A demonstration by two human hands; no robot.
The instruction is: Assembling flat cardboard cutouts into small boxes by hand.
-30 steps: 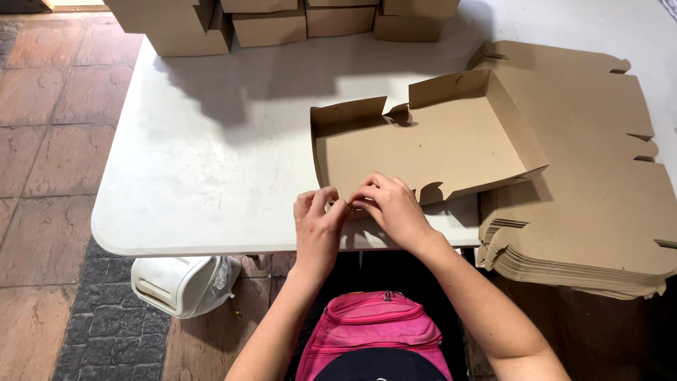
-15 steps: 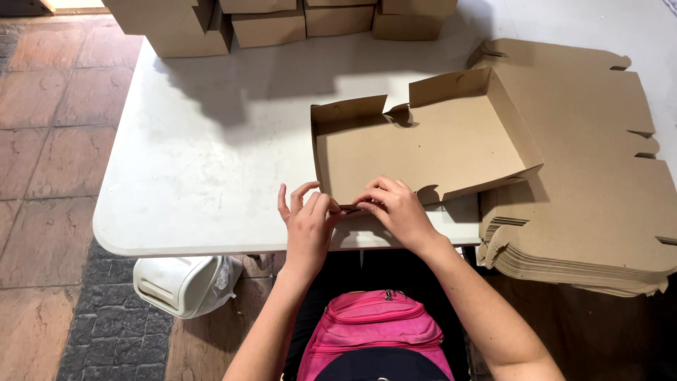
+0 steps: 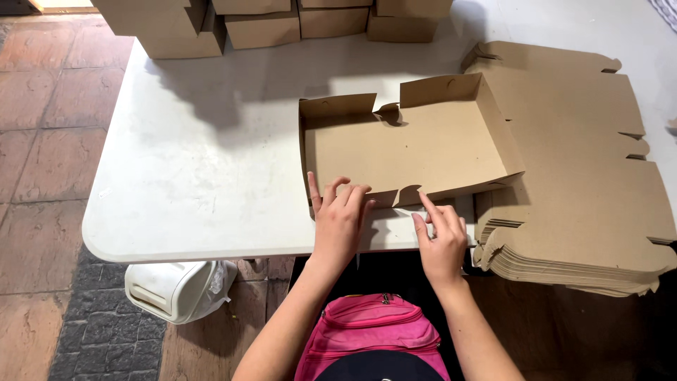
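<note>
Nearest the camera, a bright pink fabric backpack (image 3: 372,333) with zipped seams sat below the table edge, between the person's forearms. To its left, on the dark paving, stood a white plastic jug-like container (image 3: 180,288), rounded and scuffed.

The left hand (image 3: 340,220) lay flat, fingers spread and unclenched, fingertips pressing the near wall of the half-folded brown corrugated cardboard box (image 3: 409,144). The right hand (image 3: 441,240) rested at the table's near edge, its fingers loose and extended, the index fingertip touching the lower edge of the same wall just beside a notched cut-out. Neither hand gripped anything.

The box lay on the smooth white rounded-corner table (image 3: 197,183), towards its right-hand half, open on top and holding nothing. Its left and far walls stood upright, the far one cut by a notch, while its right side ran out over the neighbouring stack.

That thick stack of flat die-cut brown cardboard blanks (image 3: 585,212) overhung the table's near right edge, with layered edges showing and tabbed outlines along its right side.

Left of the box the matte tabletop lay bare and faintly marked, well apart from the hands.

At the far edge a row of assembled closed brown cardboard boxes (image 3: 254,25) stood side by side, casting shadow forward. Reddish stone tiles (image 3: 42,127) lay beyond the table's left rim.
</note>
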